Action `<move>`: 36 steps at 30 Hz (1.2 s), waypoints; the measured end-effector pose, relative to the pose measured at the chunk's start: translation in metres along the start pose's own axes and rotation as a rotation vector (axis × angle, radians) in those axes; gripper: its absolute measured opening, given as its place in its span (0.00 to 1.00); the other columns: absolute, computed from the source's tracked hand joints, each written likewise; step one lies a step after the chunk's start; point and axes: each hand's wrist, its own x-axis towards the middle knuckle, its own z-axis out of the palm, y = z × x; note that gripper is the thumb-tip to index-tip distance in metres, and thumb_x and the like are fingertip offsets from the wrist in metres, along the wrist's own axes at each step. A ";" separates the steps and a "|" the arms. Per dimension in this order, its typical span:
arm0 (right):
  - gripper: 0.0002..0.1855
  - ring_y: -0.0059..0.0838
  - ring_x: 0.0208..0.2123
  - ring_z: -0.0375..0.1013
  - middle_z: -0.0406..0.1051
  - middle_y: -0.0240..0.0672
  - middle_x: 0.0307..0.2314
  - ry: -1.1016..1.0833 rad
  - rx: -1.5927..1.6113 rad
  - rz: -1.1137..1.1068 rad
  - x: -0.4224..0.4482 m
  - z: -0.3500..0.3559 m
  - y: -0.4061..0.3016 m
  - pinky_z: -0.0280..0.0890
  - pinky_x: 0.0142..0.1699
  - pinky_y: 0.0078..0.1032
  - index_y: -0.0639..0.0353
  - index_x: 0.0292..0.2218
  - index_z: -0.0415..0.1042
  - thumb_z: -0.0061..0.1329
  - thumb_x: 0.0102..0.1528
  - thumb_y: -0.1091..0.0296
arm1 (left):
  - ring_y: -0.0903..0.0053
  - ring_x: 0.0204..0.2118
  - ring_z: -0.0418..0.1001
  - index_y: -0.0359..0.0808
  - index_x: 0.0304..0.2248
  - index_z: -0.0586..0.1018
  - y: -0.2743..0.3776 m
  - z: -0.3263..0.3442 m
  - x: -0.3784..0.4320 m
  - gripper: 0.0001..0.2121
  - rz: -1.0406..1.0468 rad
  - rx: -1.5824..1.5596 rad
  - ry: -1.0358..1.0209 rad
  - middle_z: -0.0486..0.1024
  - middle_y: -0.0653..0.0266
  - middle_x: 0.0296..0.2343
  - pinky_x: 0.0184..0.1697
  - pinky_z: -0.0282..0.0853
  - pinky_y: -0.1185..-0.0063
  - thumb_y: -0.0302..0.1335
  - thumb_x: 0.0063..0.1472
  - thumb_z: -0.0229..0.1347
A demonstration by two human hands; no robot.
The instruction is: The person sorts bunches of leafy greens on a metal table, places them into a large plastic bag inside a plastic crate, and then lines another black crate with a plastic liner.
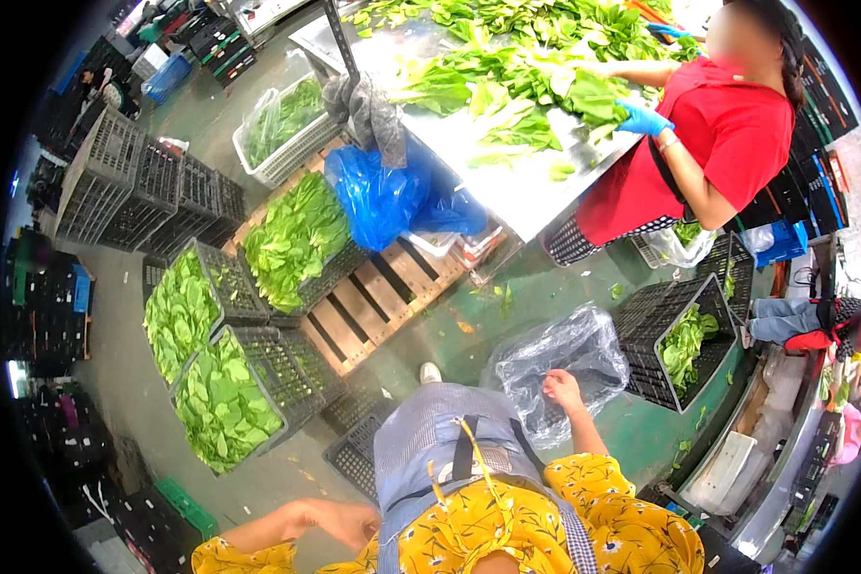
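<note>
My right hand [563, 391] is above or against a clear plastic liner [592, 337], which spreads over a crate on the floor in front of me to the right. Its fingers are loosely bent and apart, with nothing seen between them. My left hand [344, 522] is bent in at the left side of my blue-grey apron [438, 423]; its fingertips are partly hidden, so its grip does not show. To the left, leafy greens [226, 405] fill a black plastic crate [269, 366]. On the right a black crate [649, 337] lies tipped, with greens [685, 348] inside.
A co-worker in a red shirt [732, 136] handles leafy greens [502, 86] at the metal table [524, 194]. A wooden pallet [373, 301] bears a crate of greens [298, 240] beside blue plastic bags [377, 194]. Stacked black crates [143, 186] stand at left.
</note>
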 end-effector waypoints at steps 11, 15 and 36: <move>0.10 0.17 0.26 0.67 0.69 0.31 0.25 -0.022 -0.302 -0.718 0.028 0.045 -0.263 0.63 0.31 0.16 0.66 0.37 0.67 0.41 0.52 0.73 | 0.70 0.24 0.71 0.35 0.27 0.75 0.038 -0.094 -0.008 0.09 0.092 0.405 0.272 0.73 0.58 0.21 0.28 0.64 0.75 0.31 0.46 0.50; 0.07 0.22 0.21 0.68 0.68 0.36 0.22 0.082 -0.526 -1.137 0.110 0.049 -0.364 0.62 0.28 0.19 0.63 0.34 0.68 0.42 0.51 0.73 | 0.66 0.28 0.70 0.37 0.29 0.74 0.082 -0.164 0.008 0.11 0.026 0.790 0.805 0.72 0.55 0.26 0.31 0.65 0.73 0.34 0.47 0.53; 0.12 0.35 0.39 0.61 0.64 0.35 0.30 -0.443 -1.339 -1.471 0.236 0.082 -0.495 0.52 0.46 0.47 0.53 0.30 0.69 0.44 0.38 0.74 | 0.59 0.52 0.51 0.35 0.51 0.53 0.326 -0.434 -0.003 0.41 0.130 0.617 2.137 0.54 0.48 0.48 0.53 0.51 0.73 0.31 0.37 0.62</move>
